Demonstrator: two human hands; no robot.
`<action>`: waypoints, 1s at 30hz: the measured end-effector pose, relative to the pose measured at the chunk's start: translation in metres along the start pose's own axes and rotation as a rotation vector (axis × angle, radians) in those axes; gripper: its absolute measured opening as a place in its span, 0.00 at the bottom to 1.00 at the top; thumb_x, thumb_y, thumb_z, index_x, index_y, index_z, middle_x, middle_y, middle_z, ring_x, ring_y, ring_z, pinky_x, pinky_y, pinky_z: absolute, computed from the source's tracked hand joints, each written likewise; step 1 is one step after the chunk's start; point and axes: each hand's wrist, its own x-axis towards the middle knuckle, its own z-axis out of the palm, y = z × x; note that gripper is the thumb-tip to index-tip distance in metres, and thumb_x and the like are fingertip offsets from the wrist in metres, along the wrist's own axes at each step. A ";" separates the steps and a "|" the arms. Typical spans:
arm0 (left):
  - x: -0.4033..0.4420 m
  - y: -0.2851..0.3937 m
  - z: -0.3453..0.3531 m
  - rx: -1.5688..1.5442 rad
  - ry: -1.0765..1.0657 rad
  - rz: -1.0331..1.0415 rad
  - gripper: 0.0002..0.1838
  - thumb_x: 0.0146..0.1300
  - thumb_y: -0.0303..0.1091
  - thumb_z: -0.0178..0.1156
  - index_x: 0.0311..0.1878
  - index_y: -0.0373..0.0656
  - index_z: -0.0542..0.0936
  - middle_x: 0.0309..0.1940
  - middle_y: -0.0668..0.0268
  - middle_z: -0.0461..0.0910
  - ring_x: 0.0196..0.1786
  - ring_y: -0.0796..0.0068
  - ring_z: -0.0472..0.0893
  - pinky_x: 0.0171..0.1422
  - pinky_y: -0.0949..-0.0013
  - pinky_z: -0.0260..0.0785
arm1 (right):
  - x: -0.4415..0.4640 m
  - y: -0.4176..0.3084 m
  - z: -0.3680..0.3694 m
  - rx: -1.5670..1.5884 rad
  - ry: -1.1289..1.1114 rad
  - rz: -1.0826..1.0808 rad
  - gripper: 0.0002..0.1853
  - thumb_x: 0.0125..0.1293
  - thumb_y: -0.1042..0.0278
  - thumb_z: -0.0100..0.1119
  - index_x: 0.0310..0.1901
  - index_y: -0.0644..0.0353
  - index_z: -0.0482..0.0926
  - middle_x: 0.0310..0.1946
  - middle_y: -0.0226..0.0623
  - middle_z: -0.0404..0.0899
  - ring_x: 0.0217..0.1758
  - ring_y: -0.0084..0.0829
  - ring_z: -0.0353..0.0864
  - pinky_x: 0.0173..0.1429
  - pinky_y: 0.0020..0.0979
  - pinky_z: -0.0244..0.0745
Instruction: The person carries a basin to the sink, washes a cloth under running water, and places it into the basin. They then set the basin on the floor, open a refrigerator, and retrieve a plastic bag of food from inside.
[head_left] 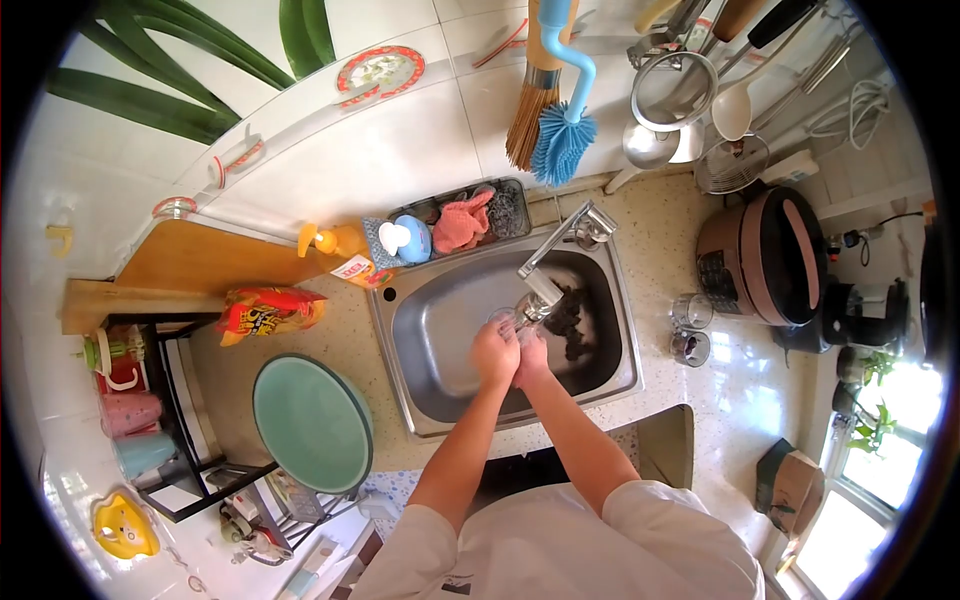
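Both of my hands are close together over the steel sink (440,290), just below the mouth of the faucet (542,285). My left hand (495,350) is curled, and something clear and shiny shows at its fingertips, too small to make out. Beside it, touching, is my right hand (532,355), its fingers partly hidden under the faucet head. Dark wet scraps (570,325) lie on the sink floor to the right of my hands.
A green basin (312,422) stands left of the sink. Behind the sink are an orange pump bottle (340,240), a blue-white bottle (410,240) and a pink cloth (462,222). Two glasses (690,348) and a rice cooker (765,255) stand on the right.
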 end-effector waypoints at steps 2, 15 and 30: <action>0.005 -0.002 0.001 0.046 -0.034 -0.100 0.15 0.67 0.42 0.56 0.41 0.41 0.85 0.34 0.47 0.84 0.41 0.42 0.83 0.44 0.46 0.74 | 0.000 -0.001 0.002 -0.028 0.048 -0.013 0.12 0.67 0.66 0.54 0.48 0.63 0.75 0.41 0.42 0.80 0.42 0.36 0.81 0.44 0.42 0.78; 0.008 -0.041 0.019 -0.716 0.027 -0.431 0.15 0.71 0.41 0.55 0.46 0.39 0.83 0.45 0.63 0.83 0.43 0.71 0.81 0.47 0.65 0.74 | 0.017 -0.014 0.003 0.035 0.062 -0.077 0.08 0.63 0.66 0.51 0.39 0.60 0.76 0.36 0.37 0.78 0.40 0.35 0.79 0.47 0.38 0.75; -0.013 0.037 -0.049 -0.074 -0.051 0.371 0.14 0.54 0.29 0.62 0.45 0.41 0.81 0.42 0.55 0.81 0.50 0.51 0.80 0.53 0.57 0.75 | 0.018 -0.031 -0.010 -0.014 -0.288 0.267 0.15 0.70 0.52 0.49 0.43 0.54 0.77 0.40 0.33 0.81 0.44 0.32 0.81 0.52 0.36 0.76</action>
